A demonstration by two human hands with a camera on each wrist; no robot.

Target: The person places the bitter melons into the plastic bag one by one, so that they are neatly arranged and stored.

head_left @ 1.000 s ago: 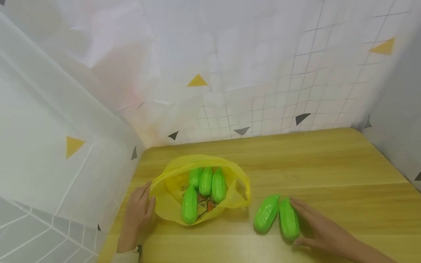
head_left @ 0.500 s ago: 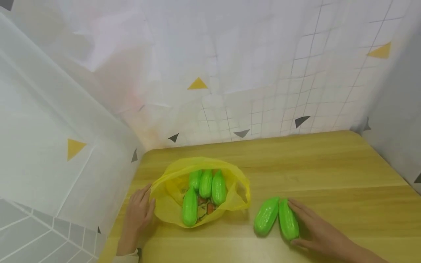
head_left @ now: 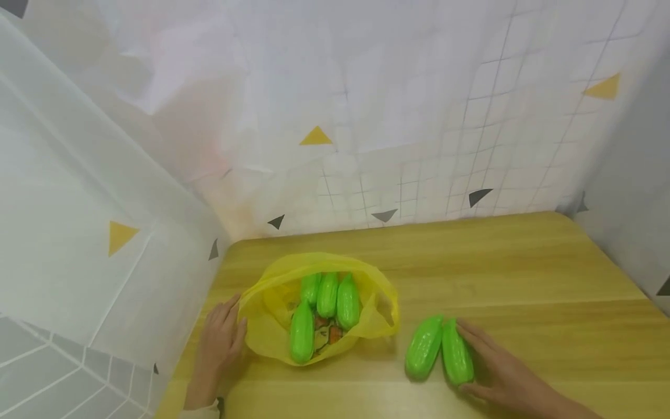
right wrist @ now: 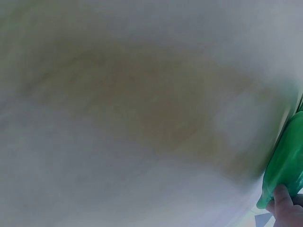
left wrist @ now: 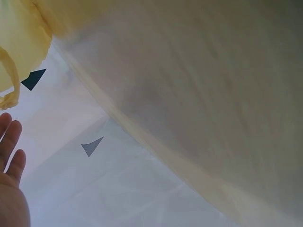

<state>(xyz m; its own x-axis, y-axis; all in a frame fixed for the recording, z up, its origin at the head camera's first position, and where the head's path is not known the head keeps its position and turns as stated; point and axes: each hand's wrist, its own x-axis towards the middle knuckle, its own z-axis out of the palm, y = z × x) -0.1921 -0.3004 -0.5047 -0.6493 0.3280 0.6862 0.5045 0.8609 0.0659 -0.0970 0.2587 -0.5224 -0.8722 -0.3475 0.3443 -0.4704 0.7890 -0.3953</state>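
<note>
A yellow plastic bag lies on the table with its mouth toward me, and several shiny green squash-shaped pieces rest inside. My left hand is at the bag's left rim, fingers fairly straight; the left wrist view shows straight fingertips near a bag handle. Right of the bag, two more green pieces lie side by side, tips close together. My right hand holds the right-hand green squash, fingers at its far end and thumb at its near end. The left-hand green squash is untouched.
The wooden table runs back to a white papered wall with grey and yellow triangles. Another white panel closes the left side, and a grey one stands at the right.
My right hand and the squash it holds have shifted slightly left. The left hand and the bag stay in place; the head view has tilted up a little.
</note>
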